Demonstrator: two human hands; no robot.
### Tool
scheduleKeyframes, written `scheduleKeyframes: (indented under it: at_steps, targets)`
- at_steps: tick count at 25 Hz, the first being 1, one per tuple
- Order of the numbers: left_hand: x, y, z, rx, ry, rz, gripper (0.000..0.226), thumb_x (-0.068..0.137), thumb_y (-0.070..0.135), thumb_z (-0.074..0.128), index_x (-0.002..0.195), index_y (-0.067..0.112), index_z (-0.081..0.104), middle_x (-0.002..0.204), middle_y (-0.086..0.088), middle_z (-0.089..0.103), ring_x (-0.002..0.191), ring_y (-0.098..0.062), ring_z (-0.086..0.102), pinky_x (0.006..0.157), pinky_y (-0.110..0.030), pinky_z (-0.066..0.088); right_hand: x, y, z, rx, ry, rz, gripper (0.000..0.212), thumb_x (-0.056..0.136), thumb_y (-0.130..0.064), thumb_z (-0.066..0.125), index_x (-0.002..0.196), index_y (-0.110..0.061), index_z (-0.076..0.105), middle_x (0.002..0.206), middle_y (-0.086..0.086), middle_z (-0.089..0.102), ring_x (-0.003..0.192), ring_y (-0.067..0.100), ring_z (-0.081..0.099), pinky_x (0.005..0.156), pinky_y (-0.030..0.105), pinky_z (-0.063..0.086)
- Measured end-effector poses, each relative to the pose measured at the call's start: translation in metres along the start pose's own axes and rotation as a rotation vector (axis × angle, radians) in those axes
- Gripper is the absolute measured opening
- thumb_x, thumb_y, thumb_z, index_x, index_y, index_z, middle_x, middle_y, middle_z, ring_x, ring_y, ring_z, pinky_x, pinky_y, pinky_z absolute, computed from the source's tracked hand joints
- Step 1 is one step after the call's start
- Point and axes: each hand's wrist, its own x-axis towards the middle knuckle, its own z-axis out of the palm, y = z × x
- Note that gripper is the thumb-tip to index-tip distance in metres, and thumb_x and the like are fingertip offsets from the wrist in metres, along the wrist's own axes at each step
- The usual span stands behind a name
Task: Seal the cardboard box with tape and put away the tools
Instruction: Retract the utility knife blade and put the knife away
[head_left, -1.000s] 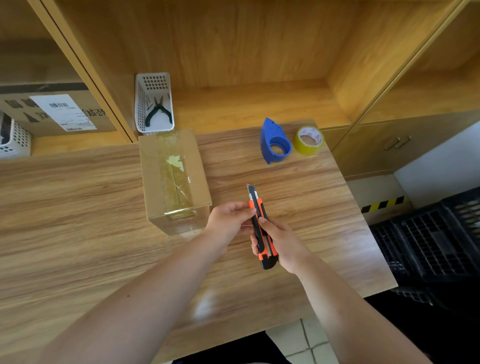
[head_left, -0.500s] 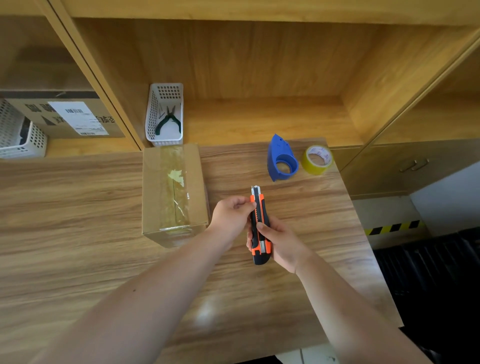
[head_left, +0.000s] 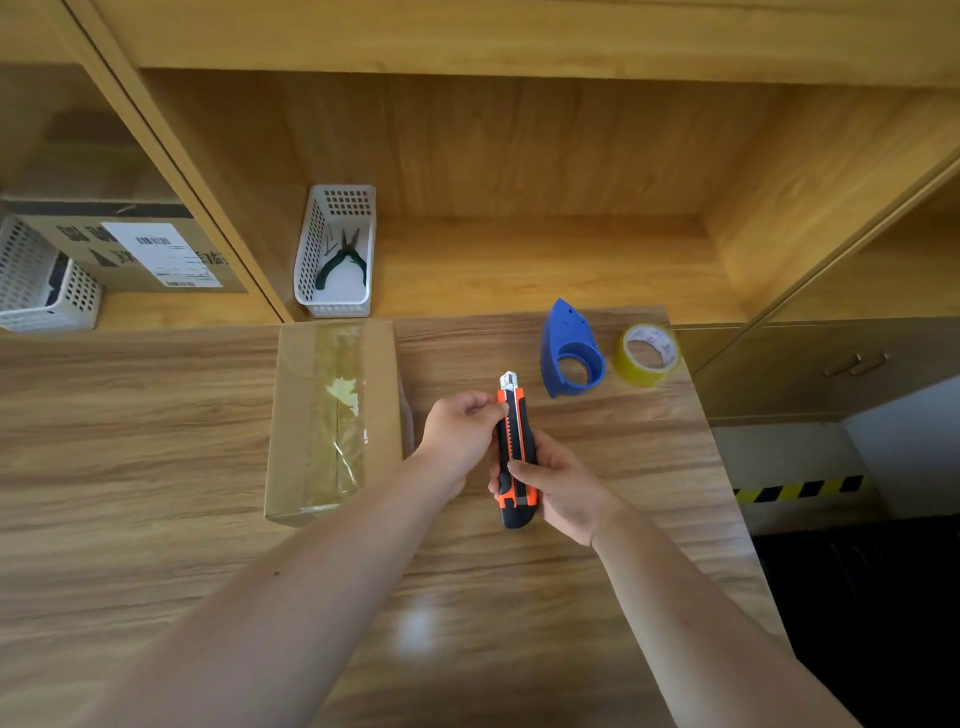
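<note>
A cardboard box (head_left: 306, 415) lies on the wooden table (head_left: 156, 467), its top seam covered by a strip of clear tape. Right of it I hold an orange and black utility knife (head_left: 515, 441) above the table, its tip pointing away from me. My right hand (head_left: 561, 488) grips the handle's lower half. My left hand (head_left: 460, 431) pinches the knife near its upper end. A blue tape dispenser (head_left: 571, 348) and a yellow tape roll (head_left: 647, 355) stand on the table beyond the knife.
A white basket (head_left: 311, 249) holding green-handled pliers (head_left: 343, 257) sits on the shelf behind the box. Another white basket (head_left: 41, 291) and a labelled carton (head_left: 145, 249) occupy the left shelf bay. The table's right edge drops to the floor with black crates.
The view has tilted up, showing more shelf. Both hands keep hold of the knife, and less blade shows at its tip than one second ago.
</note>
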Motion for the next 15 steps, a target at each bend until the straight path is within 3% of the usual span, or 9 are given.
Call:
scheduleKeyframes:
  at_steps: [6,9,12,15]
  targets:
    - [0.033,0.022,0.01,0.009,0.016,-0.047,0.015,0.092,0.022,0.06,0.091,0.011,0.072,0.07,-0.011,0.069,0.04,-0.021,0.051,0.046,-0.031,0.046,0.029,-0.02,-0.019,0.045,-0.038,0.026,0.047,0.079,0.005,0.056,0.123,-0.01,0.052,0.095,0.008,0.064,0.085,0.023,0.064,0.081,0.034,0.051]
    - [0.051,0.033,0.02,0.011,0.048,-0.073,0.016,0.093,0.022,0.06,0.096,0.011,0.071,0.063,-0.008,0.064,0.04,-0.019,0.048,0.041,-0.028,0.043,0.044,-0.027,-0.031,0.085,-0.032,0.032,0.051,0.078,0.008,0.06,0.126,-0.007,0.052,0.102,0.008,0.066,0.09,0.024,0.067,0.082,0.034,0.054]
    - [0.068,0.041,0.029,-0.035,0.11,-0.091,0.017,0.092,0.026,0.061,0.1,0.017,0.073,0.077,-0.007,0.07,0.061,-0.023,0.063,0.048,-0.036,0.053,0.052,-0.029,-0.038,0.12,-0.03,0.045,0.061,0.08,0.015,0.063,0.135,-0.007,0.047,0.117,0.016,0.064,0.104,0.03,0.067,0.089,0.048,0.055]
    - [0.09,0.049,0.034,-0.15,0.164,-0.109,0.016,0.093,0.024,0.062,0.104,0.017,0.072,0.082,-0.003,0.071,0.072,-0.021,0.067,0.073,-0.042,0.059,0.06,-0.025,-0.046,0.205,0.002,0.059,0.063,0.082,0.018,0.061,0.136,-0.012,0.045,0.13,0.021,0.06,0.114,0.037,0.064,0.094,0.055,0.052]
